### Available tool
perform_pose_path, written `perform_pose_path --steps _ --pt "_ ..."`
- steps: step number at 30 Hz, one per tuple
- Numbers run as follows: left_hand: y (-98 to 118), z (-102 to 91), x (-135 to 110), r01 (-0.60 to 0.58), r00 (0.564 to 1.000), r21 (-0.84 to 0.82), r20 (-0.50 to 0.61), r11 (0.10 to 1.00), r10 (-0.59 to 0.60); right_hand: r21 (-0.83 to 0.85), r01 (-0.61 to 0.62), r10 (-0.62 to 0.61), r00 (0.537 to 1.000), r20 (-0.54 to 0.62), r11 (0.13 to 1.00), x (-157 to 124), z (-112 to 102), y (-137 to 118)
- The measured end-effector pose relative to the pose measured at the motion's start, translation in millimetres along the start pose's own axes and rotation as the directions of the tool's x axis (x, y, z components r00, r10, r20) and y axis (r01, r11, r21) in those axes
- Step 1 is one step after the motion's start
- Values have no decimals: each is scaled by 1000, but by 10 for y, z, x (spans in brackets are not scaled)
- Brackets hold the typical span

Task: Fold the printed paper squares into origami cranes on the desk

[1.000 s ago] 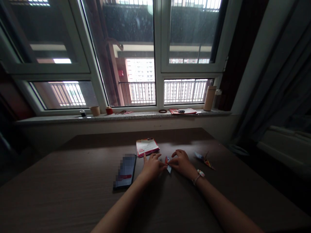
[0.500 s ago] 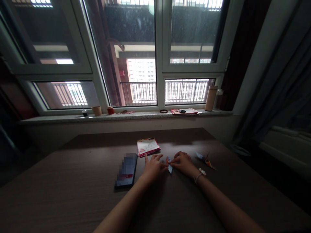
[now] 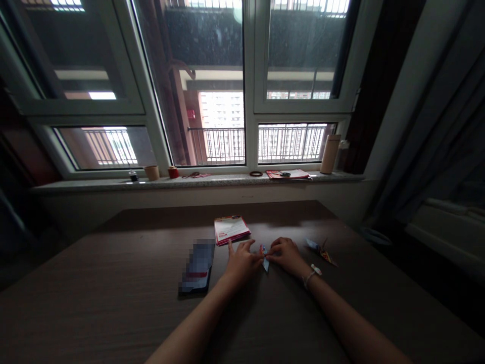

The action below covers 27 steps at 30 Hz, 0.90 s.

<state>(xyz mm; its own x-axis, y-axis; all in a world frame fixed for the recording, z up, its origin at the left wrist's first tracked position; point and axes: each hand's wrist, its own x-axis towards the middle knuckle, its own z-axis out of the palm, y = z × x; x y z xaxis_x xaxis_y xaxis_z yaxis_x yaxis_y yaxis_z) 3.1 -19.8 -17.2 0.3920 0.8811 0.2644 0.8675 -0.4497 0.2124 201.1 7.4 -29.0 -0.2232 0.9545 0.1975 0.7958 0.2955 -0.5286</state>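
Note:
A small folded piece of paper (image 3: 265, 265), pale blue with red print, lies on the table between my two hands. My left hand (image 3: 244, 263) grips its left side between thumb and a finger, the other fingers spread toward the paper stack. From the right, my right hand (image 3: 286, 254) pinches the same paper with curled fingers; a bracelet circles that wrist. Fingertips cover the paper's middle. To the right of my right hand lies another folded paper piece (image 3: 321, 251), pointed at its ends, touched by neither hand.
Left of my hands is a phone (image 3: 197, 267), partly pixelated. Beyond my left hand sits a stack of printed paper sheets (image 3: 231, 229). The windowsill (image 3: 227, 180) holds a paper cup (image 3: 152, 173), a red spool (image 3: 173, 172), papers with scissors (image 3: 288, 174) and a tan bottle (image 3: 330, 154).
My left hand has shifted very slightly, its fingers a little closer over the folded paper. Both hands stay on the paper, and the view has moved a touch.

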Motion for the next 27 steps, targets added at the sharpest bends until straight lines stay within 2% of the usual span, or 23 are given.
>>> perform_pose_path --steps 8,13,20,27 --pt "1 -34 69 127 991 7 43 992 -128 -11 6 -6 1000 10 1000 7 1 -4" --pt "20 -92 88 145 987 -8 74 989 -144 3 2 -2 1000 -3 1000 4 18 -4" --pt "22 -113 28 92 992 21 81 996 -93 8 -2 2 1000 0 1000 -5 5 -6" --pt "14 -72 44 63 997 61 30 996 -65 10 6 -6 1000 5 1000 4 -4 -6"
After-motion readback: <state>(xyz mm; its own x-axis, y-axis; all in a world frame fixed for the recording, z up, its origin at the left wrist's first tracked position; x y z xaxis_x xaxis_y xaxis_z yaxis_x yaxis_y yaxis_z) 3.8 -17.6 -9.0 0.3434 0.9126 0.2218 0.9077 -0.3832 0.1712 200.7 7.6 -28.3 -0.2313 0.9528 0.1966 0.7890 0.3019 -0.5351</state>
